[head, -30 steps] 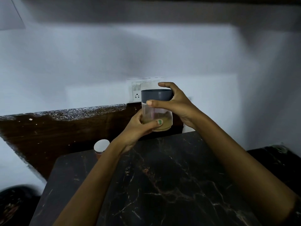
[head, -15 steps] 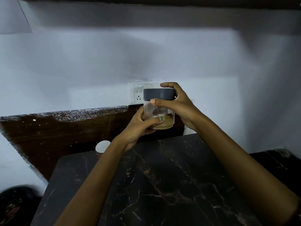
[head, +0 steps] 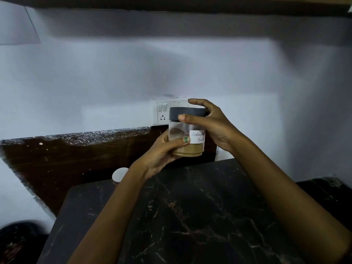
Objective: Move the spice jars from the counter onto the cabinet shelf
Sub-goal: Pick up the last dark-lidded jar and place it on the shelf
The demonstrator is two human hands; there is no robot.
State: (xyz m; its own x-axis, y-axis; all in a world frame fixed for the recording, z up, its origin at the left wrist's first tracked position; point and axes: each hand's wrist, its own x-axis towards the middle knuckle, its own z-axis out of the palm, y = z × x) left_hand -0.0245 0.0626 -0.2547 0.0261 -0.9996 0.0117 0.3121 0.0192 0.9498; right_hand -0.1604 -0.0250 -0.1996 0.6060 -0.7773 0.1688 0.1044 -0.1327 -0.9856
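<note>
A clear spice jar (head: 187, 141) with a dark grey lid and a white handwritten label holds brown powder in its lower part. I hold it upright in the air above the far edge of the black marble counter (head: 190, 216). My left hand (head: 162, 153) grips the jar's lower body from the left. My right hand (head: 211, 124) curls round the lid from the right, thumb on its front. A second jar with a white lid (head: 119, 175) stands at the counter's far left, partly hidden behind my left forearm.
A white switch and socket plate (head: 162, 113) is on the wall right behind the jar. A dark brown backsplash (head: 76, 159) runs along the wall to the left. A dark underside of a shelf or cabinet (head: 171, 4) spans the top of the view.
The jar has turned in my hands, bringing the white label into sight at the front right. Both hands keep their grip and stay at nearly the same height.
</note>
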